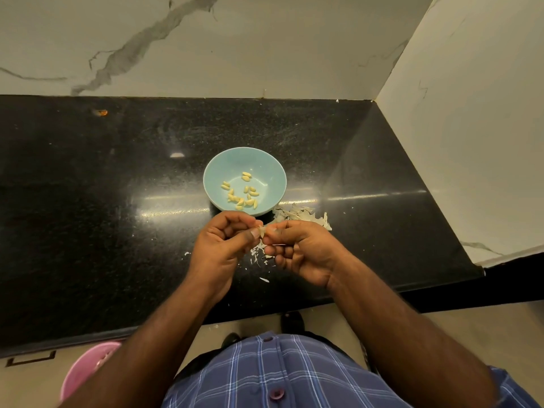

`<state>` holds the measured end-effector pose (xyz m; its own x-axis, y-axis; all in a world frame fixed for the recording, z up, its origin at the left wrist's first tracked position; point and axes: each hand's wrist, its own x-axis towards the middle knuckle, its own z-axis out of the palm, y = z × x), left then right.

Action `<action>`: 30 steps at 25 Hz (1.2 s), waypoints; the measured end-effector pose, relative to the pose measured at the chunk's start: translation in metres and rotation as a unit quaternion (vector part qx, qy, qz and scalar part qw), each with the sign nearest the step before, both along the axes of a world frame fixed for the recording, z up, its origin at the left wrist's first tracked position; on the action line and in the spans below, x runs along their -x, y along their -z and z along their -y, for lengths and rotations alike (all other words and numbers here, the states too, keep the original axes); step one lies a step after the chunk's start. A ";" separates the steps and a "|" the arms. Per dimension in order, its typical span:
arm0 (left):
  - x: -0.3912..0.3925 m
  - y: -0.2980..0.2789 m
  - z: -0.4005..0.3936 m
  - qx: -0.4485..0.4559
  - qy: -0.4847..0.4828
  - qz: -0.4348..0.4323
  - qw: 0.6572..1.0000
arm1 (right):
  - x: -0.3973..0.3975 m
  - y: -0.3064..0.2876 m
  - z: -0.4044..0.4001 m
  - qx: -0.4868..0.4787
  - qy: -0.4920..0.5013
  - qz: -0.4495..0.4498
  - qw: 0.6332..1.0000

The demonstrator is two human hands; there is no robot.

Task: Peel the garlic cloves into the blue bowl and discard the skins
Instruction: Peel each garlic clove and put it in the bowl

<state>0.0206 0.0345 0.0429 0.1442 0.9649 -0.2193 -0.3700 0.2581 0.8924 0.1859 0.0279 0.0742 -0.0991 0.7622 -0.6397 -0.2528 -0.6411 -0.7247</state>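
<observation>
- Left hand (219,241) and right hand (297,248) are pinching one garlic clove (263,231) between fingertips, stripping skin just near the blue bowl (216,169), likely for a short drop.
- Peeled cloves (243,192) are lying inside; skins (300,216) are piling right of it, awaiting discard.

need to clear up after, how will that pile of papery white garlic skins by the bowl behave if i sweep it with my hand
The pile of papery white garlic skins looks thin and curled, so probably very light and floppy. Loose flakes already dot the black speckled countertop, so sweeping would likely scatter some.
</observation>
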 end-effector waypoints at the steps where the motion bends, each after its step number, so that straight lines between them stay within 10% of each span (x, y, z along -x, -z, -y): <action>1: -0.001 0.000 0.000 0.026 -0.002 0.020 0.999 | 0.001 0.001 0.001 -0.028 0.003 0.025 0.999; 10: -0.007 -0.004 -0.006 0.082 0.002 0.014 0.997 | -0.008 0.008 0.005 -0.242 -0.044 0.260 0.934; 30: -0.003 -0.003 0.002 0.082 0.040 -0.039 0.995 | -0.017 0.016 0.001 -0.225 -0.036 0.363 0.903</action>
